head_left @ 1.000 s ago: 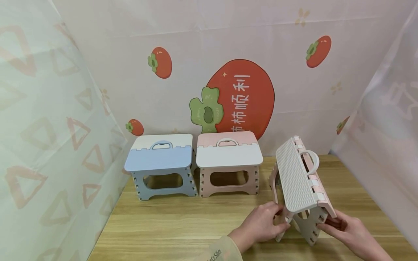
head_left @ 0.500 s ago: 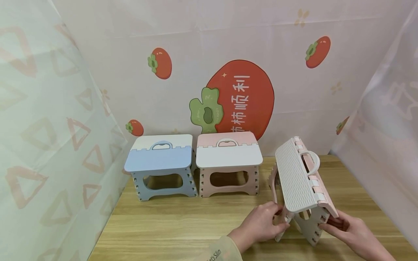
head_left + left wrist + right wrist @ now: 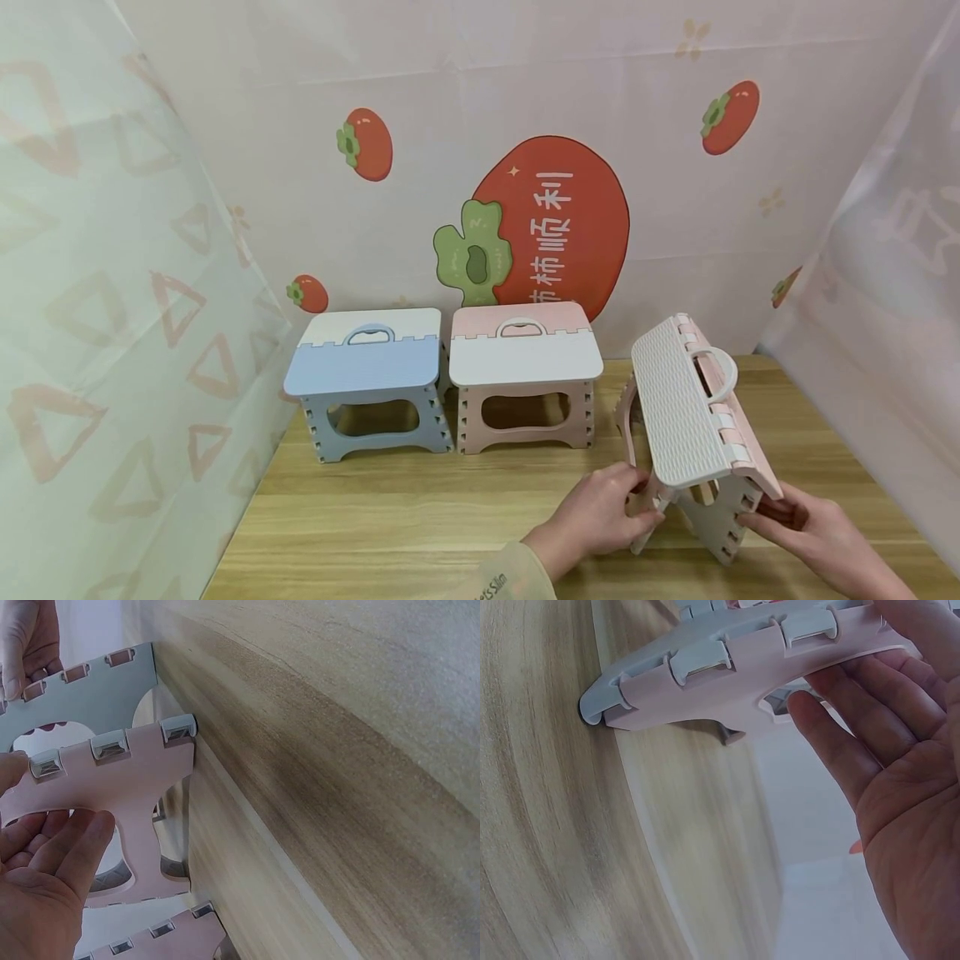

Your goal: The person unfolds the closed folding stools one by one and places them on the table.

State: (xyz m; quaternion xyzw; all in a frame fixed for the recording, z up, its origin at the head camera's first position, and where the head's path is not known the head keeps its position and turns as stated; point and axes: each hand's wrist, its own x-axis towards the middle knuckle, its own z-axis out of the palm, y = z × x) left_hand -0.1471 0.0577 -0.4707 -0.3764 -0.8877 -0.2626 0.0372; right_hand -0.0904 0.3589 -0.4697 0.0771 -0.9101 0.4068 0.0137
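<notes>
A pink-and-white folding stool (image 3: pixel 678 408) stands part-folded at the right, its top peaked like a roof and its carry handle (image 3: pixel 722 375) sticking up at the ridge. My left hand (image 3: pixel 600 512) grips the near edge of its left leg panel; in the left wrist view, fingers reach into the cutout of the pink leg panel (image 3: pixel 142 776) while the thumb lies at the hinged edge. On the other side, my right hand (image 3: pixel 817 533) holds the right leg panel. The right wrist view has that hand's fingers behind the leg panel (image 3: pixel 750 664), thumb over its edge.
A blue-and-white folding stool (image 3: pixel 367 367) and another pink-and-white one (image 3: pixel 525 358) stand unfolded side by side at the back of the wooden table (image 3: pixel 420 517). Behind them hangs a printed backdrop (image 3: pixel 420 250), with sheets on both sides.
My right hand and the right leg panel have shifted slightly rightward, spreading the stool a little wider. The left hand keeps nearly the same place.
</notes>
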